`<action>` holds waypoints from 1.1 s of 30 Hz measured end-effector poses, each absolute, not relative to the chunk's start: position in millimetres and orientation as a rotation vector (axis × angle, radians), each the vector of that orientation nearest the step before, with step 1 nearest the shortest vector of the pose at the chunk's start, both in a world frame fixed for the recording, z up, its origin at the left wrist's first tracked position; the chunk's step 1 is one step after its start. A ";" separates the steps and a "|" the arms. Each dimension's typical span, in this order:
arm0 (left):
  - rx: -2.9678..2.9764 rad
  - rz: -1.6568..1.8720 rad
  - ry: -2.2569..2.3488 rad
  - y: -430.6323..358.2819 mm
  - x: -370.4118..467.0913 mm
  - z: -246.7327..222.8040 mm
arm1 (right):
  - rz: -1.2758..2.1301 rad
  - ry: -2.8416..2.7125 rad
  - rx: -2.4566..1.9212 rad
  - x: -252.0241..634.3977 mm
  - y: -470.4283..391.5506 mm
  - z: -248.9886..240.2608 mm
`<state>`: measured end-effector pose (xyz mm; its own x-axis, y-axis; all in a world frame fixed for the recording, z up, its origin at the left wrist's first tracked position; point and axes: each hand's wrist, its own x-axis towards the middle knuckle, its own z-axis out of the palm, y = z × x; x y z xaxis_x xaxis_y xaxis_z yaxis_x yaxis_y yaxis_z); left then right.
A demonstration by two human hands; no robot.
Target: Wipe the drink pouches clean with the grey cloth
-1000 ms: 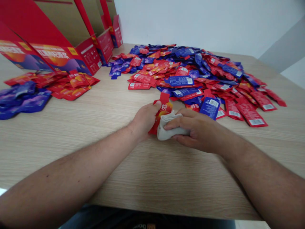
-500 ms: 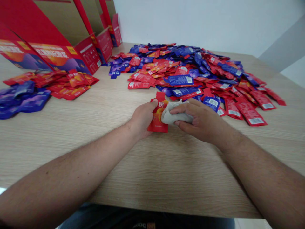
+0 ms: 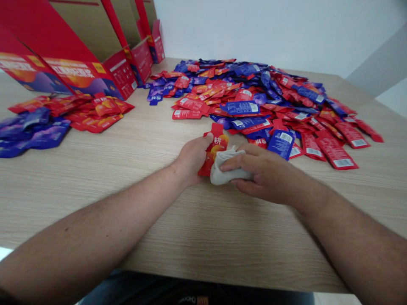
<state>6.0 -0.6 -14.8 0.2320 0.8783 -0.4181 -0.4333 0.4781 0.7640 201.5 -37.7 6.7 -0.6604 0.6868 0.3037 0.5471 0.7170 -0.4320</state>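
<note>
A red pouch (image 3: 218, 140) with white characters and orange fruit print is held by its left edge in my left hand (image 3: 192, 159), thumb on its front. My right hand (image 3: 259, 171) is closed around a bunched whitish cloth (image 3: 222, 167). That cloth lies against the lower right of the pouch's front and hides part of it. Just beyond both hands spreads a big heap of red and blue pouches (image 3: 241, 108), many with barcodes facing up. A blue pouch (image 3: 281, 143) lies close to my right hand.
At the left, a small pile of red pouches (image 3: 101, 112) lies beside blue pouches (image 3: 34, 129). Open red cardboard boxes (image 3: 119, 74) with tan insides stand behind them. A white wall (image 3: 254, 29) rises behind the wooden table (image 3: 203, 237).
My right hand has moved the cloth down and slightly left across the pouch, from its right middle to its lower corner. My left hand keeps its hold. The view has shifted slightly.
</note>
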 end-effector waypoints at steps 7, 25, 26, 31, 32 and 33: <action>0.536 0.998 0.953 0.3 6.9 -14.3 | 0.204 -2.270 -1.186 204.0 -33.0 0.1; 0.550 0.980 0.939 -1.3 6.3 -11.2 | 0.156 -2.346 -1.073 202.0 -31.3 -1.7; 0.545 0.993 0.946 -1.5 6.1 -11.5 | 0.127 -2.298 -1.137 202.8 -30.2 -2.0; 0.548 0.967 0.946 -2.5 6.0 -12.5 | 0.153 -2.314 -1.107 201.6 -32.1 -2.1; 0.556 0.955 0.934 -2.5 6.3 -12.6 | 0.180 -2.360 -1.041 200.4 -33.6 -1.8; 0.562 0.953 0.926 -2.3 6.6 -12.7 | 0.196 -2.392 -0.994 199.5 -34.6 -1.7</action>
<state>6.6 -2.3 -12.7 0.2597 0.8733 -0.4121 -0.4371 0.4869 0.7563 199.5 -34.6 -1.7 -0.5842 0.6930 0.4225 0.6149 0.7177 -0.3268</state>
